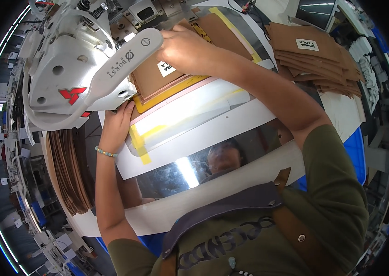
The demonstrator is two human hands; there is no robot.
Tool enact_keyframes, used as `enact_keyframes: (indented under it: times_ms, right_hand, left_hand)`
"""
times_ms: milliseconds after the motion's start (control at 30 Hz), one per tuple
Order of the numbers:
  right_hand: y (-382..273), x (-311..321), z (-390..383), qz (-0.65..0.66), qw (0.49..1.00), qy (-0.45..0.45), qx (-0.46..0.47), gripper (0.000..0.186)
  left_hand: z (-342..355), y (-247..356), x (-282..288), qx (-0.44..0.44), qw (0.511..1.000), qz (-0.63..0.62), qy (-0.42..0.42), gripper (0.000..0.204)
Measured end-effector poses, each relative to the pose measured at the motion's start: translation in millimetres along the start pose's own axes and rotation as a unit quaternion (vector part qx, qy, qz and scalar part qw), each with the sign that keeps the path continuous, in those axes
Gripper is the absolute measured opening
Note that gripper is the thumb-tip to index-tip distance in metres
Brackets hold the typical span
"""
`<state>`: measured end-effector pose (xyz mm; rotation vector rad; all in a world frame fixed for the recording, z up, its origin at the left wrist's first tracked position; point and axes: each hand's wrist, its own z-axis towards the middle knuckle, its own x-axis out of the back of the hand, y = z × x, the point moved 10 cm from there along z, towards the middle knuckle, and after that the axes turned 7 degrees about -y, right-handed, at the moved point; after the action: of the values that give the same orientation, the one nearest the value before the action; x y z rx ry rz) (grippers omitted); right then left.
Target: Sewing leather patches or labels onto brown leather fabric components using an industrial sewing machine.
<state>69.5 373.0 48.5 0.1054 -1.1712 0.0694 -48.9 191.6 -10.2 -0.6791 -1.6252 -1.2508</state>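
Note:
My right hand (186, 49) rests on a brown flat panel (150, 81) with a white label, its fingers laid over the far part and partly hidden by the machine's lamp arm. The panel lies within a yellow-edged frame (172, 95) on a white sheet marked with yellow tape. My left hand (119, 120) is at the frame's near left corner, fingers stretched out, the tips close under the white sewing machine head (61, 73). The lamp arm (125, 62) reaches over the panel and hides some of it.
Brown panels are stacked at the right (307, 50). More brown pieces (69, 172) stand in a row at the left. A shiny metal plate (203, 163) lies near me. A screen (314, 11) stands at the back right, and a blue bin (356, 154) sits below the table's right side.

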Motion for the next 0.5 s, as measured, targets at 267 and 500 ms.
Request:
enact_keyframes:
  times_ms: [267, 500]
  right_hand:
    - [3.3, -21.7, 0.6, -0.002, 1.0, -0.026, 0.001, 0.019]
    - [-23.1, -27.7, -9.8, 0.268, 0.962, -0.021, 0.053, 0.022]
  left_hand:
    - [18.3, 42.9, 4.9, -0.082, 0.997, 0.011, -0.011, 0.044]
    - [19.6, -11.5, -7.3, -0.081, 0.989, -0.118, -0.024, 0.038]
